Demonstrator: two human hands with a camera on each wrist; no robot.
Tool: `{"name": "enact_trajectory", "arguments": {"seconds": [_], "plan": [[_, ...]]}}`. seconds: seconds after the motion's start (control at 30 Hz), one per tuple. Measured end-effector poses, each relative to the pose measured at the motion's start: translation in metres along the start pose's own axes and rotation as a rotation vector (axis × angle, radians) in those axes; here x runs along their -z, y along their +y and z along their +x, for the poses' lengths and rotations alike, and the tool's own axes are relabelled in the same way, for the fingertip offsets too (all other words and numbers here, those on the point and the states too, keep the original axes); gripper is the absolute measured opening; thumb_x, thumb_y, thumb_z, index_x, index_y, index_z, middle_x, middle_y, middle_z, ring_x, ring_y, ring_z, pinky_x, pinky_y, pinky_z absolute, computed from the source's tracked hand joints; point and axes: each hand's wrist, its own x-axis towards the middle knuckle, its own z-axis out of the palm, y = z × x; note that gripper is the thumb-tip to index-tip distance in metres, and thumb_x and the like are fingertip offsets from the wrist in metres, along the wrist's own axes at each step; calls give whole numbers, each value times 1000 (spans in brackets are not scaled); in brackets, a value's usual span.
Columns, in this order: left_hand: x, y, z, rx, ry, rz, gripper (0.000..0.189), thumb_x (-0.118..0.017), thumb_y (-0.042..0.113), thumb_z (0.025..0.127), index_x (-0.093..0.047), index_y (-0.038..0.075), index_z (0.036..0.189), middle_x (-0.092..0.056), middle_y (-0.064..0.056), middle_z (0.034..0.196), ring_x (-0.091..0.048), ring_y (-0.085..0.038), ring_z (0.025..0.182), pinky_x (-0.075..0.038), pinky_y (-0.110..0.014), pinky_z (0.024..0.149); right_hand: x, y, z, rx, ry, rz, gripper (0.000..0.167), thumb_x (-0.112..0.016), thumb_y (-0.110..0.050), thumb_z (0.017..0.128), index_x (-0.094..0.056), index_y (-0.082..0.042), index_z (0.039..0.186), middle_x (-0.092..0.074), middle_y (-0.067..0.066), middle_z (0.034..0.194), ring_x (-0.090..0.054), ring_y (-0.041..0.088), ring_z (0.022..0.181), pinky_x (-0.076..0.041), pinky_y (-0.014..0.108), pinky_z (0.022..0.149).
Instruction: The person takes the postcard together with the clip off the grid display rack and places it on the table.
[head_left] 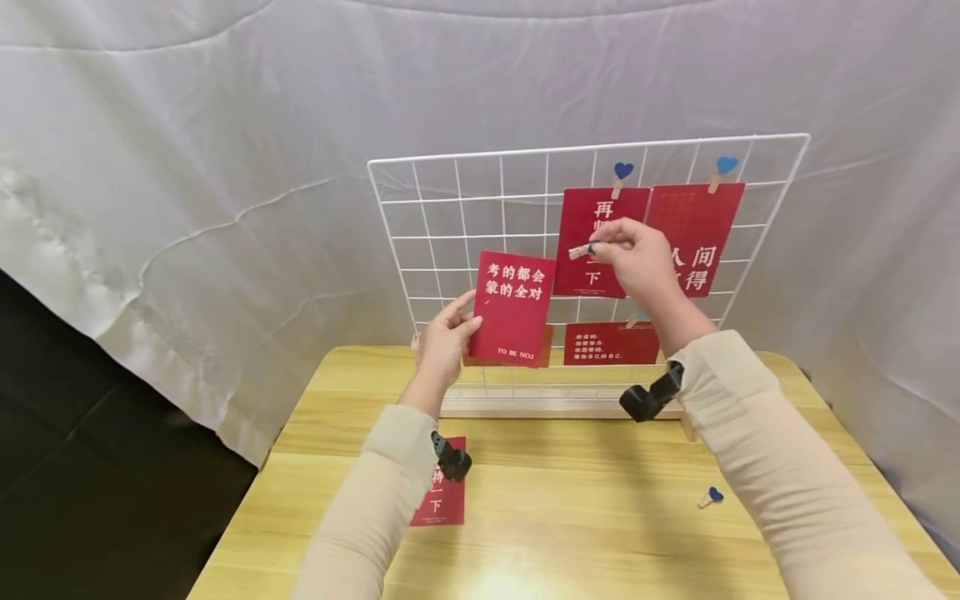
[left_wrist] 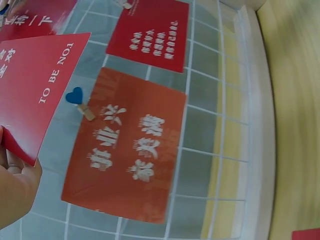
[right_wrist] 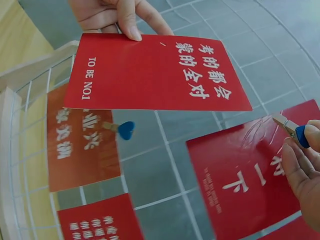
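Note:
In the head view my left hand (head_left: pixel 446 340) pinches the left edge of a red card (head_left: pixel 516 321) with white lettering and "TO BE NO.1" along its bottom. The card is upright in front of a white wire grid (head_left: pixel 442 218). Between thumb and fingertips my right hand (head_left: pixel 643 257) holds a small wooden clothespin (right_wrist: pixel 286 125) with a blue heart. That hand is in front of a hanging red card (head_left: pixel 570 225), partly covering its lettering. Another red card (head_left: pixel 693 221) hangs to its right; dark blue and light blue heart clothespins (head_left: pixel 622 172) sit at their tops.
Lower on the grid hang a red card (head_left: pixel 611 346) and an orange card (left_wrist: pixel 127 145) with a blue heart clothespin (left_wrist: pixel 82 104). On the wooden table (head_left: pixel 555 517) lie a red card (head_left: pixel 442 508), partly behind my left sleeve, and a loose blue heart clothespin (head_left: pixel 711 497) at right.

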Motion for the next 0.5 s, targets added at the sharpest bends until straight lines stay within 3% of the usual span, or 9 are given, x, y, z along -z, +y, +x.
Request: {"name": "enact_trajectory", "arguments": {"seconds": [0.3, 0.5], "plan": [[4, -21, -13, 27, -10, 8, 41, -51, -5, 82, -51, 9, 121, -50, -7, 85, -50, -13, 72, -48, -24, 61, 3, 27, -16, -43, 52, 24, 19, -56, -14, 84, -58, 0, 97, -54, 5, 88, -49, 15, 82, -46, 26, 70], [8, -40, -21, 50, -10, 0, 40, -52, -6, 81, -50, 5, 120, -49, -10, 84, -48, -12, 73, -49, -26, 61, 8, 48, -26, -40, 47, 30, 20, -57, -9, 83, -58, 5, 97, -57, -5, 76, -50, 9, 68, -43, 18, 49]]}}
